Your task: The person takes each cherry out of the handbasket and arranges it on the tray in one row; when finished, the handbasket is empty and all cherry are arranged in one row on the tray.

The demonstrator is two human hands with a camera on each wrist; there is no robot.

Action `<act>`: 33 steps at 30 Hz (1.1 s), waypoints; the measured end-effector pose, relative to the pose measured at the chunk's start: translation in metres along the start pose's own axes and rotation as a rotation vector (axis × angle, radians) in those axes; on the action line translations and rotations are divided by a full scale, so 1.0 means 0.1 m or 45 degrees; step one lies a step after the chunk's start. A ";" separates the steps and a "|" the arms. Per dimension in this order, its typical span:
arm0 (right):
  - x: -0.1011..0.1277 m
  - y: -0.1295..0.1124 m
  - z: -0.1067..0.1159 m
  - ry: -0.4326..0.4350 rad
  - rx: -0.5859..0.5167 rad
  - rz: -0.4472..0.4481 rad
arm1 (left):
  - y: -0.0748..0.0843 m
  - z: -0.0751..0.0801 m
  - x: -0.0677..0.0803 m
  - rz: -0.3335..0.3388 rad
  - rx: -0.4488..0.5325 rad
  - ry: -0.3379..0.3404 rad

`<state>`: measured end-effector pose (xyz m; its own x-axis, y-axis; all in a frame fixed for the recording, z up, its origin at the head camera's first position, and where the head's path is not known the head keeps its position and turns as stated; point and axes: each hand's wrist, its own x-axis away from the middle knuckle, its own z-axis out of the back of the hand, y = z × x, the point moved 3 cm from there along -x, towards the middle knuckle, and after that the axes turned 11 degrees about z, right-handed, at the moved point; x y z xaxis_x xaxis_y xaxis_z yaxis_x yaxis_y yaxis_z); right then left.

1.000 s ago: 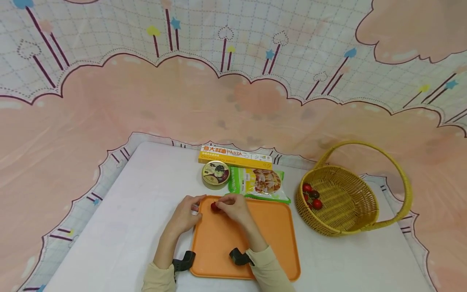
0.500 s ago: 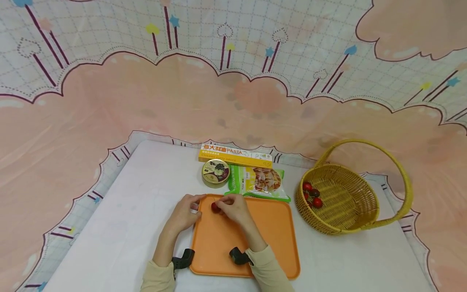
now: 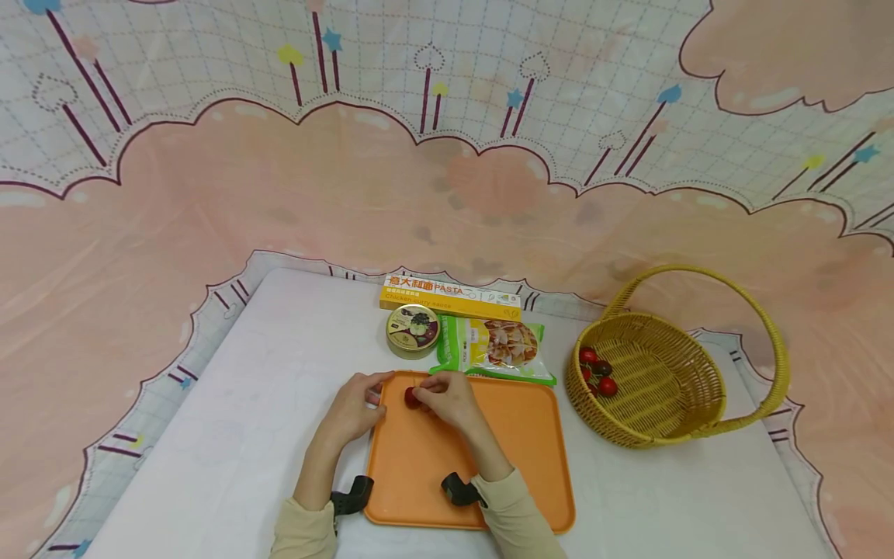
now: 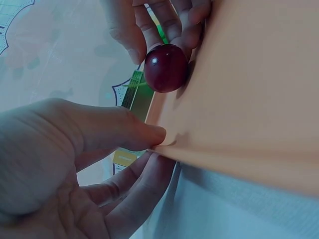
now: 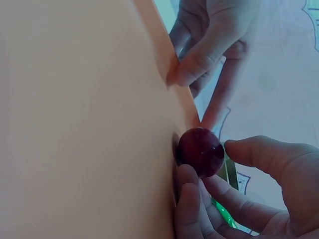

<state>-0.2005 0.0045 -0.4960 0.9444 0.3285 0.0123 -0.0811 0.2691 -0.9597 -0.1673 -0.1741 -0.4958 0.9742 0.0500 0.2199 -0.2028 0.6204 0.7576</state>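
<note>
A dark red cherry (image 5: 200, 152) with a thin green stem is at the far left corner of an orange tray (image 3: 517, 458). My right hand (image 3: 450, 397) holds the cherry low at the tray's surface, thumb on one side and fingers on the other. In the left wrist view the cherry (image 4: 166, 68) shows clearly, its stem pointing away from the tray. My left hand (image 3: 355, 411) grips the tray's left rim near that corner; its thumb (image 4: 144, 133) lies over the rim and the fingers are on the outer side.
Behind the tray lie a round tin (image 3: 413, 329), a green-and-white food bag (image 3: 499, 345) and a pasta box (image 3: 450, 298). A wicker basket (image 3: 646, 439) with a tall handle stands at right, with several red fruits (image 3: 606, 386) along its left inside wall.
Both hands stay nearly in place over the last second, the cherry still between the right fingers. Only a slight shift of the head view shows.
</note>
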 end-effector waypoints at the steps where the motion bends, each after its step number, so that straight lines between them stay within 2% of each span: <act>1: 0.00 0.00 0.00 0.000 -0.002 -0.001 | 0.00 0.00 0.00 0.006 -0.002 -0.001; 11: 0.03 0.03 0.12 -0.029 0.080 -0.045 | -0.01 0.00 0.00 0.028 0.042 0.012; 17: 0.02 -0.02 0.27 -0.025 0.147 0.034 | -0.03 0.00 -0.01 0.026 0.042 0.024; 20: 0.02 -0.07 0.40 0.018 0.168 0.045 | -0.02 0.00 -0.02 0.029 0.051 0.019; 26: 0.12 -0.21 0.90 0.164 0.115 0.011 | -0.03 -0.02 -0.03 0.071 0.056 0.010; 33: 0.27 -0.29 1.79 0.332 0.123 -0.008 | -0.02 0.00 -0.02 0.047 0.068 0.003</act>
<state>-0.2293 0.1672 -0.4176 0.9941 0.0861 -0.0664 -0.0932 0.3594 -0.9285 -0.1688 -0.1759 -0.4979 0.9662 0.0743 0.2469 -0.2437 0.5756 0.7806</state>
